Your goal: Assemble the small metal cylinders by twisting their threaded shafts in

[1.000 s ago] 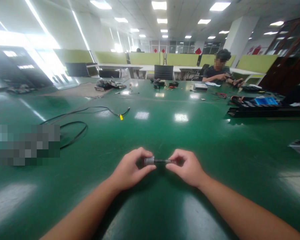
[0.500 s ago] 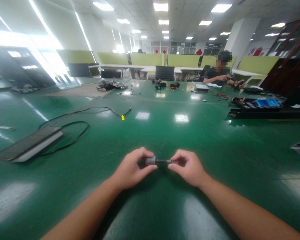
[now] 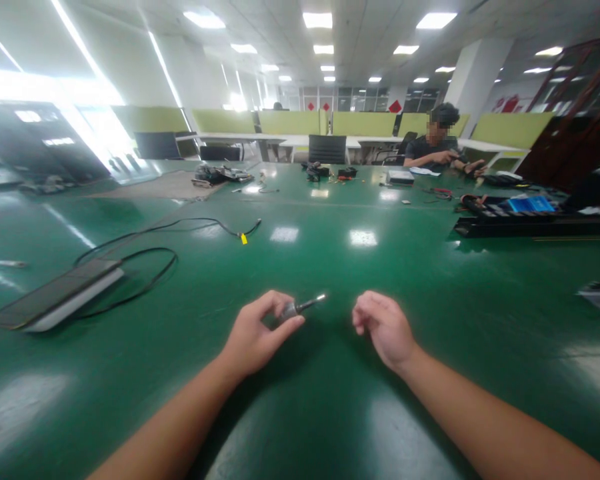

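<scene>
My left hand [image 3: 260, 330] grips a small grey cylindrical tool [image 3: 290, 310] between thumb and fingers, just above the green table [image 3: 330, 267]. A thin dark shaft with a shiny silver tip sticks out of it, pointing right and slightly away from me. To the right of that tip, with a gap between them, my right hand [image 3: 384, 325] is closed with its fingers curled in. Whatever those fingers hold, if anything, is too small or hidden to make out.
At the left lies a flat dark-topped device [image 3: 55, 293] beside a black cable [image 3: 175, 257] with a yellow tag. A long black bar [image 3: 530, 227] lies at the right. Electronic parts [image 3: 220, 175] line the far side, where a person [image 3: 433, 150] sits.
My right hand has come off the tool's shaft and moved slightly right, fingers curling. The tool, still in my left hand, has tilted so its bared tip points up and away.
</scene>
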Motion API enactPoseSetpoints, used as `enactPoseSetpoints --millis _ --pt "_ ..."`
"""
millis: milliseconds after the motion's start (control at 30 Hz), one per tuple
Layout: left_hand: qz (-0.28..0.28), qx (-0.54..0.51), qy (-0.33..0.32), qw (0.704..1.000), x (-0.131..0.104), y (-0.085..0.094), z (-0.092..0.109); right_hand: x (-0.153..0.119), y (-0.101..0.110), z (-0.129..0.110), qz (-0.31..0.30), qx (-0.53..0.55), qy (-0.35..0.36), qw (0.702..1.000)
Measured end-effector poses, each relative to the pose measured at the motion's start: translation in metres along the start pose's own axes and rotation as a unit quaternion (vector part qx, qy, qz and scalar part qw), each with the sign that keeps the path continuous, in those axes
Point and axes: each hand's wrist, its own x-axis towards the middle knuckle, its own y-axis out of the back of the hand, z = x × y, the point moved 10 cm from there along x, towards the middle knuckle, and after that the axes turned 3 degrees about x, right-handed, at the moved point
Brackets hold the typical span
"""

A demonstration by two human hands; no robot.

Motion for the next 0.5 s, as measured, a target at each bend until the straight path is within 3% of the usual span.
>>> enactPoseSetpoints --millis 200,367,500 --pt "0.017 -0.043 0.038 0.998 0.001 0.005 -0.008 -0.002 -0.009 0.002 -0.031 -0.003 -0.012 0.999" --pt "0.103 -0.148 0.102 0.978 0.000 0.027 -0.015 -0.005 -0.014 0.000 -0.039 0.000 -0.011 0.999" --pt "0.146 -0.149 0.150 0.966 -0.016 0.054 -0.021 -0.005 -0.016 -0.002 -0.047 -0.001 -0.007 0.999"
